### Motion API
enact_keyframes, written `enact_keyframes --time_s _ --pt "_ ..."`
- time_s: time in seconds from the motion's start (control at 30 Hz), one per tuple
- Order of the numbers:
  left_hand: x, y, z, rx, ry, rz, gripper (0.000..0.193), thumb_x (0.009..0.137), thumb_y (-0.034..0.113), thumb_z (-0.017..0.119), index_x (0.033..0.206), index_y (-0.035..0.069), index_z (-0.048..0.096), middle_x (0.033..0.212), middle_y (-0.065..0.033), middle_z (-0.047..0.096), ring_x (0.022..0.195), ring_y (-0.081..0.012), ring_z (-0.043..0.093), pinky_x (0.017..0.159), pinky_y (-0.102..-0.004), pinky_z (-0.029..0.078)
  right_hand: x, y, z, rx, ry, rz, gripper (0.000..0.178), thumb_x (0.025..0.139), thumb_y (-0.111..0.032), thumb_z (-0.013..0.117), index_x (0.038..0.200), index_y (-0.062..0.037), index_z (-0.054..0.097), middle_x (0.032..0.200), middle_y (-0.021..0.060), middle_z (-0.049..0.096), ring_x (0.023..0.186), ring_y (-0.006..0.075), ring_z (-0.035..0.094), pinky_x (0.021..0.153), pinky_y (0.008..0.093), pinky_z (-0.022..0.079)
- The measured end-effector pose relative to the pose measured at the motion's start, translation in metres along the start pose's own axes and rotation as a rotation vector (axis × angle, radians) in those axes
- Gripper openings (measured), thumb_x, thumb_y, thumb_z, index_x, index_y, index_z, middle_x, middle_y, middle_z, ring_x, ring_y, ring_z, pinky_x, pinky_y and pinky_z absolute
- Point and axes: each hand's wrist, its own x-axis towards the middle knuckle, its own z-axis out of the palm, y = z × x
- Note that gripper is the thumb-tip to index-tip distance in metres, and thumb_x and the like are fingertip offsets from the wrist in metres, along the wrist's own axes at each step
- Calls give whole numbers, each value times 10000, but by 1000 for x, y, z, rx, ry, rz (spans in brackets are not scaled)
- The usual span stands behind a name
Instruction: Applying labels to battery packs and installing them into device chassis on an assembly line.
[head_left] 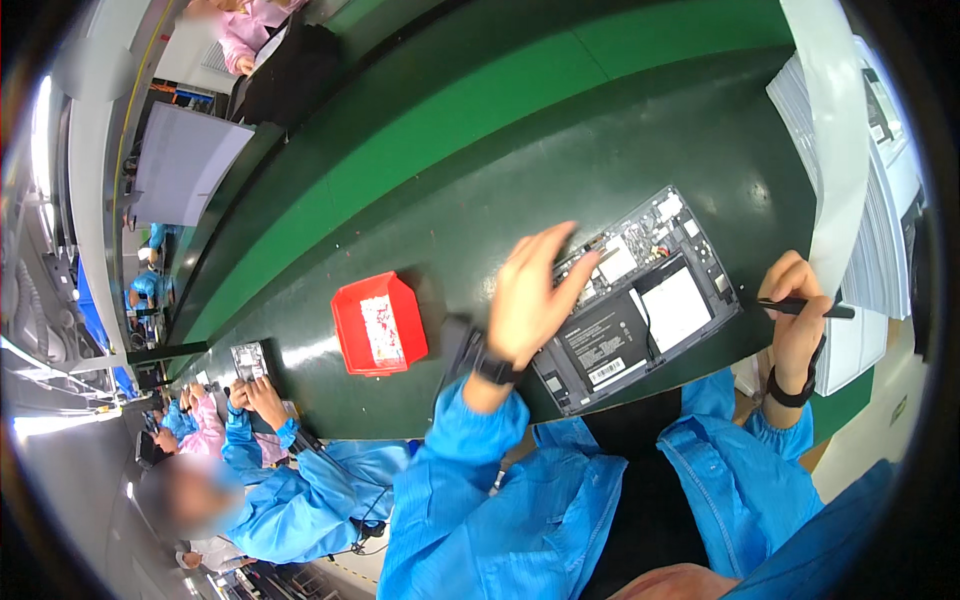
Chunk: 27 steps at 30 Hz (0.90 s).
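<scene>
Bench edge: near rim of the bench bends through lower centre; the device lies just beside it.
Upper side: dark bench surface stretches from the device toward the bright green strip, upper centre.
Left side: red tray left of centre, well apart from the device; dark surface between it and the left hand.
Right side: tighter; white post and sheet stack at right, near the right hand.
Device: right of centre, tilted up to the right, insides exposed; battery in its lower part. Lies between both hands.
Left hand: fingers spread, nothing seen in grasp; thumb over the device's upper-left edge, contact cannot be told.
Right hand: fingers curled round a black tool, just off the device's right corner.
Far lower left: co-worker's hands, well apart.
</scene>
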Motion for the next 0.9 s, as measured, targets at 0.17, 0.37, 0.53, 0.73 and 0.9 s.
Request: enact_keyframes --time_s 0.17,0.37,0.53,0.73,0.9 --pt "-4 4 28 -95 -175 -86 244 837 157 803 1012 -7 756 832 -193 715 756 -324 697 693 -387 546 21 -33 50 -110 -259 0 168 919 -106 695 821 10 622 934 123 619 858 147 614 753 257 485" --pt "-31 22 39 -95 -165 137 153 838 53 778 980 6 750 843 -145 739 738 -289 721 642 -360 568 -6 -17 74 -145 -238 218 102 893 -4 722 991 5 697 1124 95 578 958 146 611 822 271 505" --pt "-33 17 28 -143 -164 133 140 841 52 774 969 13 736 901 -125 747 764 -274 740 659 -336 588 -15 -12 79 -54 -177 324 188 869 28 743 1056 31 737 1024 104 669 906 148 686 778 255 564" --pt "-37 8 29 -15 -194 299 198 802 36 790 989 29 726 1003 -89 748 838 -233 745 689 -319 617 -19 2 90 -213 -65 205 259 785 -1 813 1036 34 758 996 146 750 861 183 730 746 264 569" --pt "-40 7 29 18 -188 351 221 793 38 797 1002 35 725 1005 -86 746 838 -222 742 677 -317 619 -20 -2 99 -227 -11 307 240 788 -16 819 1016 34 760 947 137 755 817 186 729 715 261 566"
